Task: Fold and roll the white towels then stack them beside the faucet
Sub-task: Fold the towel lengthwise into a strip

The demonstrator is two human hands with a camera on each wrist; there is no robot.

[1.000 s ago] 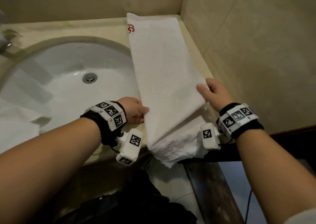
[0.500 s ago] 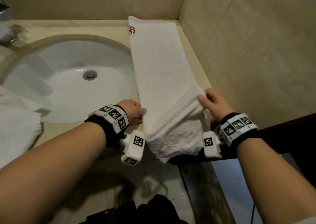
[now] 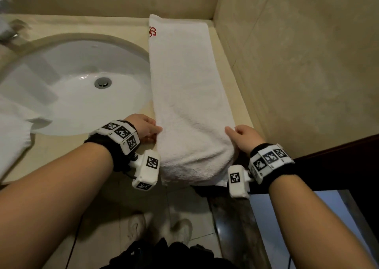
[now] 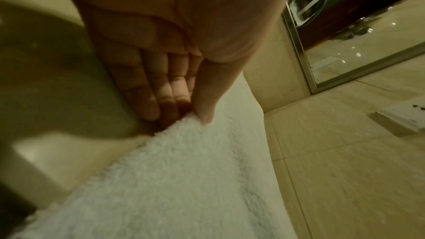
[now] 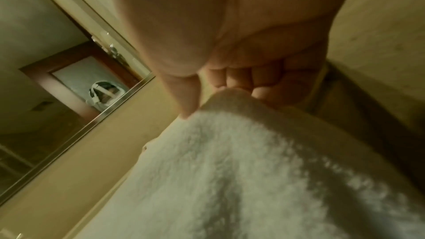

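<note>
A long folded white towel [image 3: 188, 88] with a red logo [image 3: 152, 31] at its far end lies on the beige counter [image 3: 131, 25] right of the sink. Its near end is curled up into a thick fold at the counter's front edge. My left hand [image 3: 146, 128] pinches the towel's left edge [image 4: 184, 134] between thumb and fingers. My right hand [image 3: 242, 135] pinches the right edge [image 5: 225, 115], thumb on top and fingers curled underneath. Part of a second white towel [image 3: 12, 129] shows at the far left.
The white oval sink [image 3: 78, 84] with its metal drain [image 3: 103, 82] sits left of the towel. Part of the faucet [image 3: 8, 32] shows at the back left. A tiled wall [image 3: 297, 63] rises close on the right. My shoes [image 3: 180, 229] stand on the floor below.
Both hands have drawn nearer to the counter's front edge, and the towel's near end, which hung over the edge, is now curled up into a thicker fold.
</note>
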